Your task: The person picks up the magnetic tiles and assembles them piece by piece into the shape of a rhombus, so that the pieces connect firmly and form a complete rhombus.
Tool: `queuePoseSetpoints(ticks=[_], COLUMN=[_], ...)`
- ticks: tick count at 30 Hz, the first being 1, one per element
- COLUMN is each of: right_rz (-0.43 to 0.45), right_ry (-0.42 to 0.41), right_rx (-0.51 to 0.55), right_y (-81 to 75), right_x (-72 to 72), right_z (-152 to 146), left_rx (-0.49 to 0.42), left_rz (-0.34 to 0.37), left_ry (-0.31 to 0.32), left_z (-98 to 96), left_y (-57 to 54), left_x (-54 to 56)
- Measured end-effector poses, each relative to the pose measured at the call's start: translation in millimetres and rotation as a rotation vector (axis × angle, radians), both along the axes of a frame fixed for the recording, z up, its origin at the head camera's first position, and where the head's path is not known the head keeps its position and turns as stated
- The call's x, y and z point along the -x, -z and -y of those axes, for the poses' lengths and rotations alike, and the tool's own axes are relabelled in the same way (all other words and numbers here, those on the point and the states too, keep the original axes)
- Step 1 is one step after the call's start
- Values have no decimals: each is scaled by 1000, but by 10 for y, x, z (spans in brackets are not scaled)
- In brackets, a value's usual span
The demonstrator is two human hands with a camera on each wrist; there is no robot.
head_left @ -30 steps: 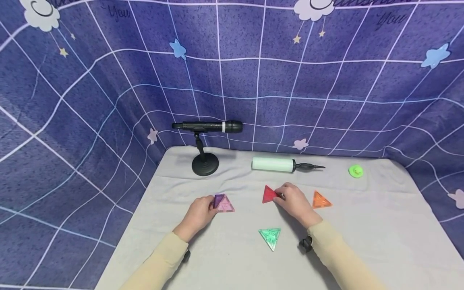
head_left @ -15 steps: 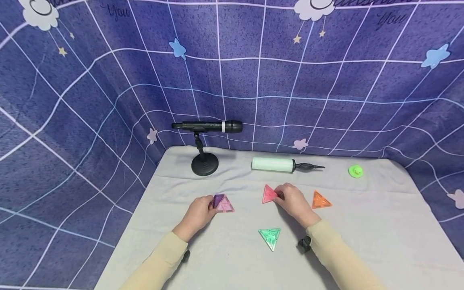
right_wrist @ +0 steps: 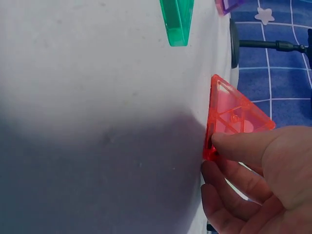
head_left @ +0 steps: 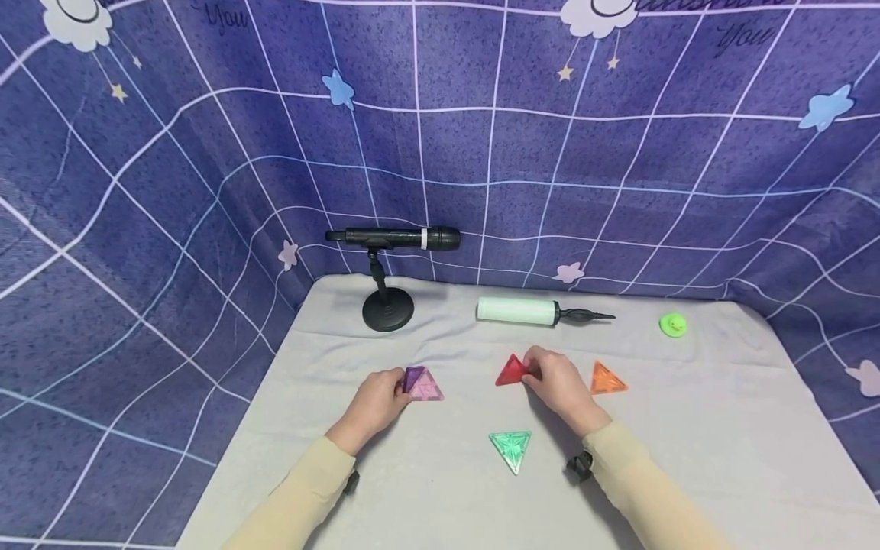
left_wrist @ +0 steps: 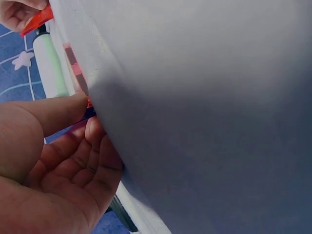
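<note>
At the left, my left hand (head_left: 374, 401) pinches the edge of a purple triangular magnetic tile (head_left: 414, 376) between thumb and fingers. A pink triangular tile (head_left: 428, 388) adjoins it on the right. My right hand (head_left: 560, 386) pinches one corner of a red triangular magnetic tile (head_left: 512, 370). In the right wrist view the red tile (right_wrist: 234, 109) seems to stand on an edge against the cloth, its face showing. A green triangular tile (head_left: 511, 447) lies between the forearms, and an orange one (head_left: 608, 379) lies right of my right hand. Fingers partly hide the purple tile in the left wrist view.
A black microphone (head_left: 402, 239) on a round-based stand is at the back left. Behind the red tile lies a pale green hand pump (head_left: 517, 311). A small green round toy (head_left: 674, 325) sits at the back right. A patterned blue curtain (head_left: 522, 145) rises behind the white-covered table (head_left: 440, 496).
The red tile has turned in my right hand, its free corner now pointing up and its lower edge level. My left hand and the purple and pink tiles stay put.
</note>
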State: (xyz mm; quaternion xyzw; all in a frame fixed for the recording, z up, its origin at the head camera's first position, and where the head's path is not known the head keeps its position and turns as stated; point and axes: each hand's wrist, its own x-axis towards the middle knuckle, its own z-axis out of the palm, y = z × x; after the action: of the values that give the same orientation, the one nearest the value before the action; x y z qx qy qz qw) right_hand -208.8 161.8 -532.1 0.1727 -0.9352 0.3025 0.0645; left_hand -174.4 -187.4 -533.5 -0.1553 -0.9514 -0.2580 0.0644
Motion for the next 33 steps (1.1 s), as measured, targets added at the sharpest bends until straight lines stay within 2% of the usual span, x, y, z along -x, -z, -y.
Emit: queuePoseSetpoints(ticks=[16,27,33], right_rz=[2,-45,-21], right_ry=[-19,-30,-27], right_rx=[-64,-55,-67], right_y=[-16,-4,-12], right_x=[-100,-197,-209], right_z=[72,246,373], left_rx=[19,23,19], left_rz=[1,17,9], left_ry=[4,3,7], left_z=[-3,-10,-4], left_y=[-11,-30,-45], left_x=[12,12,2])
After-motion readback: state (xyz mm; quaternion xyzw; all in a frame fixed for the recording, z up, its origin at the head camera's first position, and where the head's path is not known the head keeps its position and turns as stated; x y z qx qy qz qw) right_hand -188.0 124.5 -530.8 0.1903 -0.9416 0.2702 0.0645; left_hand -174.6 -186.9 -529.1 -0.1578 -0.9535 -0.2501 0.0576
